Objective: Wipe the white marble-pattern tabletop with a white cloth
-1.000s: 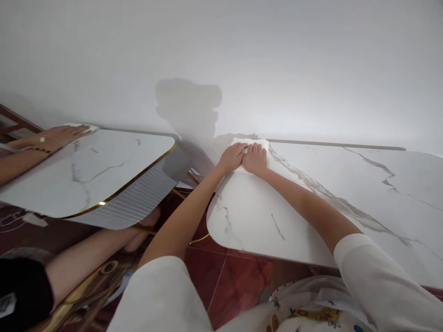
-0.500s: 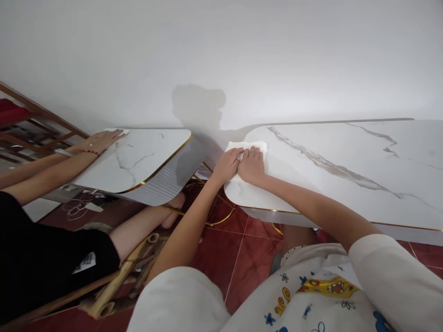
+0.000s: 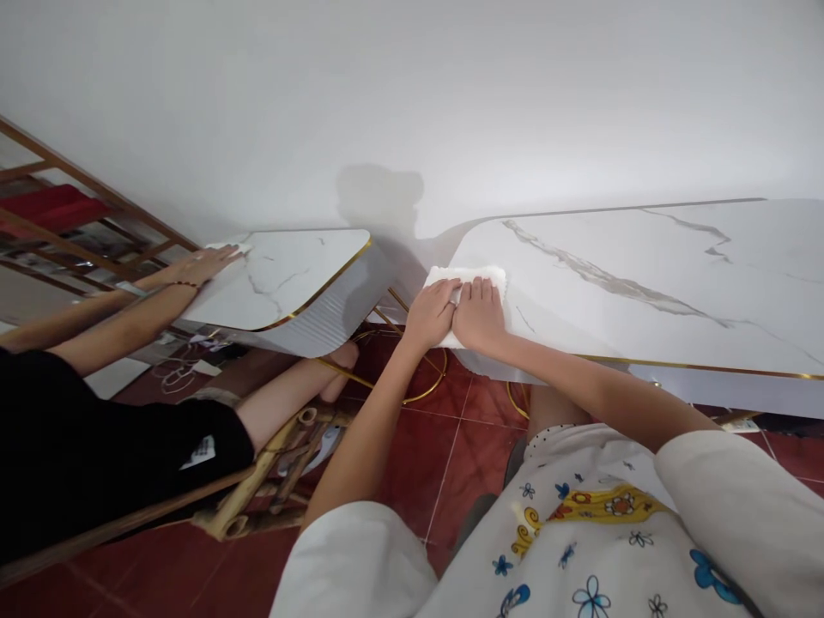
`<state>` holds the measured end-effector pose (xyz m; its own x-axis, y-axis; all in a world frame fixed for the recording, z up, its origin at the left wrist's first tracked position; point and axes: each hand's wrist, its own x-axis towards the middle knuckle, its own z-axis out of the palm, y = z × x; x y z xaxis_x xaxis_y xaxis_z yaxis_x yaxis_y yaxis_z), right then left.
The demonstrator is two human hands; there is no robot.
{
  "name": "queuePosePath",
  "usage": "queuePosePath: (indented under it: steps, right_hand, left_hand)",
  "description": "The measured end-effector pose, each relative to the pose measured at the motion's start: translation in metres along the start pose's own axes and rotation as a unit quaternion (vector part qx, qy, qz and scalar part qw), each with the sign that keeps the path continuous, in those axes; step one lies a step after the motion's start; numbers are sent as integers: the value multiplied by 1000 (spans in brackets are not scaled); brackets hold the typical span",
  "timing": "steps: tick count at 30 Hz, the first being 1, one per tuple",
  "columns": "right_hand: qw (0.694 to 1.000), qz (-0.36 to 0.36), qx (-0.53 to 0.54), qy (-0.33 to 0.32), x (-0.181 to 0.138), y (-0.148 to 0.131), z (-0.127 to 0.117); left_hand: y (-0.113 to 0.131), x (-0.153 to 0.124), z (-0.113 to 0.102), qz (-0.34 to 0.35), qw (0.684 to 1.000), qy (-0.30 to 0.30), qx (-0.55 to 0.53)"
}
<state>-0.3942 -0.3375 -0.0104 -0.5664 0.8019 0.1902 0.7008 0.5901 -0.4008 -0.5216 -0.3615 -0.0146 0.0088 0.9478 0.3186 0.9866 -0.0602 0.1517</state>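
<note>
A folded white cloth (image 3: pixel 475 275) lies on the near left corner of a white marble-look table (image 3: pixel 644 275) with a gold edge. My left hand (image 3: pixel 433 312) and my right hand (image 3: pixel 477 314) rest side by side on the cloth, palms down, fingers stretched flat and pressing it against the tabletop. Both arms reach forward in white sleeves.
A smaller marble table (image 3: pixel 283 275) stands to the left. Another person in a black top sits there, one hand (image 3: pixel 201 264) pressing a white cloth on that table. A bamboo chair frame (image 3: pixel 257 489), a wooden shelf (image 3: pixel 64 223), red floor tiles and a white wall surround us.
My hands have drawn the cloth back from the far side of the table's corner to its near edge. The view has tilted down, showing more floor and my patterned clothing.
</note>
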Motion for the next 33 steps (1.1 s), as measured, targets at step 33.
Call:
queuePosePath:
  steps: [33]
  right_hand:
    - [998, 2, -50, 30, 199, 118, -8]
  left_hand:
    - [-29, 218, 59, -48, 997, 11, -54]
